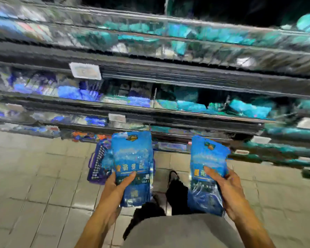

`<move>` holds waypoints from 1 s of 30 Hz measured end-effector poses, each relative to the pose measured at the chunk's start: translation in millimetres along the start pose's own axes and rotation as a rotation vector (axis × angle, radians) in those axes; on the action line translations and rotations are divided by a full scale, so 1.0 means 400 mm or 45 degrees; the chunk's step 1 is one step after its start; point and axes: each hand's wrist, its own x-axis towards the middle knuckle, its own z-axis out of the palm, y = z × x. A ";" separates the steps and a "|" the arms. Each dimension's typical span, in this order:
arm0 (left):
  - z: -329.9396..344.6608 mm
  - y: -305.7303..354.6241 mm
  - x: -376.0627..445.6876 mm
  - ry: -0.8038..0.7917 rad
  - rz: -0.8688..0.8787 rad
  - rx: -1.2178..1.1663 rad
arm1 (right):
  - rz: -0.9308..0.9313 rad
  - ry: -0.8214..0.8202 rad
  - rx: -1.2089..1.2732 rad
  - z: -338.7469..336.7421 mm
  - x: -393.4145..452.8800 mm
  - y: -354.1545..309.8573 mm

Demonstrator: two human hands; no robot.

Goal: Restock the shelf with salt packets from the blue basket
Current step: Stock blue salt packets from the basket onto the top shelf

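My left hand (117,185) grips a blue salt packet (132,158) by its lower half, thumb across the front. My right hand (225,183) holds a second blue salt packet (207,158) the same way. Both packets stand upright in front of me, above the floor. The blue basket (98,163) sits on the tiled floor behind the left packet, partly hidden by it. The shelf (168,115) runs across the view beyond the packets, its rows holding blue and teal packets. The whole picture is blurred by motion.
Several shelf levels with dark front rails and white price tags (85,71) stretch from left to right. Teal packets (247,108) lie on the right part, blue ones (70,93) on the left. My feet in dark shoes (174,178) stand on the tiles between the packets.
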 end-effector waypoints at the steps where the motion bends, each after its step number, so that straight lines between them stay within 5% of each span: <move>1: 0.021 0.003 0.006 -0.039 -0.013 0.057 | -0.001 0.073 0.043 -0.038 -0.023 0.006; 9: 0.398 -0.043 -0.014 -0.596 -0.067 0.504 | -0.153 0.584 0.390 -0.366 -0.253 0.037; 18: 0.914 -0.276 -0.194 -0.902 -0.010 0.823 | -0.285 0.949 0.569 -0.802 -0.415 0.059; 30: 1.421 -0.379 -0.421 -1.162 0.173 0.743 | -0.520 0.993 0.496 -1.271 -0.442 -0.159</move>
